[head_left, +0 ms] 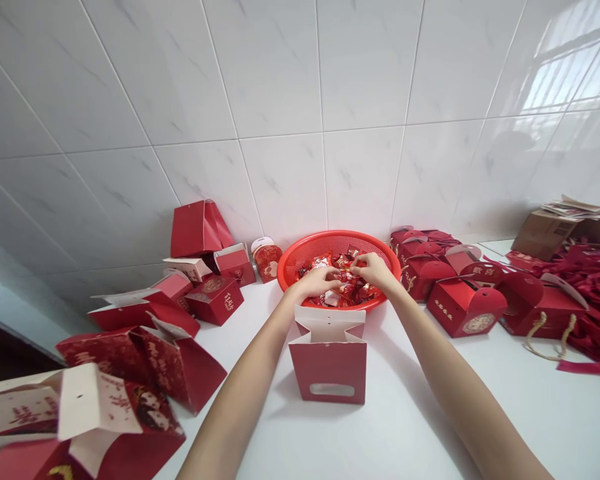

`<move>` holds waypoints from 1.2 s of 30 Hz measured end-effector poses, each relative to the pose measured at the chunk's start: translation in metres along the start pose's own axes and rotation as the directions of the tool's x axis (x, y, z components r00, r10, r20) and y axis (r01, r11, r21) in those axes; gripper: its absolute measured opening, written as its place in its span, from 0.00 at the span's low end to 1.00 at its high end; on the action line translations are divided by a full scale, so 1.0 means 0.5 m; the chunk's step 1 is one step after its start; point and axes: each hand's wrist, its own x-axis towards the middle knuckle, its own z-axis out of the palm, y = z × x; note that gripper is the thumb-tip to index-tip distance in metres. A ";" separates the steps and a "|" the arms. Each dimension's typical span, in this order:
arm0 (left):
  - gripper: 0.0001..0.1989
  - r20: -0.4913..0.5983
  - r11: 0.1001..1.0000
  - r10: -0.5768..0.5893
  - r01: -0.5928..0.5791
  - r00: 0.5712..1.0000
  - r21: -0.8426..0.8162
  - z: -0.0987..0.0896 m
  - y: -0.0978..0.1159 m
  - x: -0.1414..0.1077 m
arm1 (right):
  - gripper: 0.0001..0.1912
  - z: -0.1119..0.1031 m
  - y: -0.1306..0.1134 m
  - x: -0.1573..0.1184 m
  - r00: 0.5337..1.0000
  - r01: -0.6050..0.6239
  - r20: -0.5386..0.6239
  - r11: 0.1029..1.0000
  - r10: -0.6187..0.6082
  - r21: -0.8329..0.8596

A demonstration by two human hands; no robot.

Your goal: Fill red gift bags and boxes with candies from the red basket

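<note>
Both of my hands are over a red plastic basket [293,257] filled with red-wrapped candies [347,287]. On the basket's left side, my left hand [316,283] has its fingers stretched out and slightly apart above the candies. My right hand [373,270] is at the right side with thumb and fingers drawn together; anything between the fingertips is too small to name. Between my forearms stands an upright red paper gift box [329,370], its top open and a clear window low on its front.
Red gift boxes, several with open tops, crowd the left [173,367]. Folded red boxes [467,307] stand right of the basket. Farther right are a heap of dark red ribbon [597,293] and a brown cardboard box [543,233]. A tiled wall [280,180] rises behind the white table [400,413].
</note>
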 end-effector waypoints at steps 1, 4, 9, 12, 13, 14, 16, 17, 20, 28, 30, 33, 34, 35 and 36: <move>0.14 -0.040 1.000 0.018 -0.019 0.999 -0.015 -0.002 0.003 -0.001 | 0.07 -0.003 -0.003 -0.002 1.000 0.025 0.017 0.998 -0.025 0.050; 0.12 -0.092 0.991 0.110 -0.116 0.990 -0.061 -0.007 0.010 -0.005 | 0.10 -0.012 -0.008 -0.010 0.997 0.062 0.031 0.981 -0.069 0.184; 0.16 -0.203 0.969 0.173 -0.203 0.964 -0.140 -0.010 0.012 -0.014 | 0.17 -0.017 -0.015 -0.018 0.993 0.102 0.017 0.934 -0.114 0.342; 0.17 -0.220 0.958 0.162 -0.206 0.962 -0.197 -0.008 0.014 -0.018 | 0.17 -0.013 -0.021 -0.017 0.980 0.193 -0.021 0.920 -0.198 0.342; 0.17 -0.215 0.957 0.157 -0.202 0.964 -0.207 -0.007 0.015 -0.019 | 0.16 -0.012 -0.022 -0.017 0.972 0.228 -0.031 0.914 -0.231 0.335; 0.17 -0.208 0.956 0.154 -0.199 0.966 -0.218 -0.006 0.015 -0.020 | 0.16 -0.011 -0.023 -0.016 0.966 0.255 -0.035 0.908 -0.258 0.332; 0.17 -0.194 0.948 0.155 -0.201 0.969 -0.246 -0.006 0.016 -0.019 | 0.16 -0.010 -0.023 -0.015 0.961 0.272 -0.040 0.903 -0.275 0.333; 0.17 -0.186 0.945 0.159 -0.204 0.970 -0.257 -0.006 0.016 -0.019 | 0.16 -0.011 -0.022 -0.015 0.964 0.260 -0.043 0.903 -0.261 0.343; 0.19 -0.170 0.940 0.188 -0.227 0.967 -0.254 -0.009 0.017 -0.017 | 0.19 -0.014 -0.018 -0.014 0.987 0.161 -0.046 0.888 -0.156 0.430; 0.22 -0.175 0.935 0.226 -0.264 0.958 -0.237 -0.012 0.025 -0.019 | 0.24 -0.019 -0.011 -0.009 0.999 0.047 -0.020 0.797 -0.044 0.602; 0.22 -0.182 0.941 0.225 -0.262 0.957 -0.216 -0.013 0.024 -0.021 | 0.24 -0.020 -0.013 -0.010 0.999 0.044 -0.003 0.802 -0.052 0.595; 0.22 -0.221 0.939 0.219 -0.266 0.950 -0.216 -0.014 0.023 -0.025 | 0.24 -0.021 -0.016 -0.013 0.996 0.055 0.023 0.813 -0.084 0.579; 0.22 -0.240 0.937 0.211 -0.266 0.947 -0.226 -0.014 0.024 -0.026 | 0.25 -0.021 -0.016 -0.013 0.995 0.056 0.032 0.816 -0.092 0.576; 0.21 -0.259 0.936 0.201 -0.263 0.945 -0.235 -0.013 0.025 -0.027 | 0.25 -0.021 -0.015 -0.013 0.994 0.056 0.041 0.816 -0.097 0.575; 0.21 -0.276 0.935 0.187 -0.257 0.943 -0.245 -0.011 0.026 -0.027 | 0.24 -0.021 -0.014 -0.012 0.994 0.054 0.049 0.815 -0.100 0.576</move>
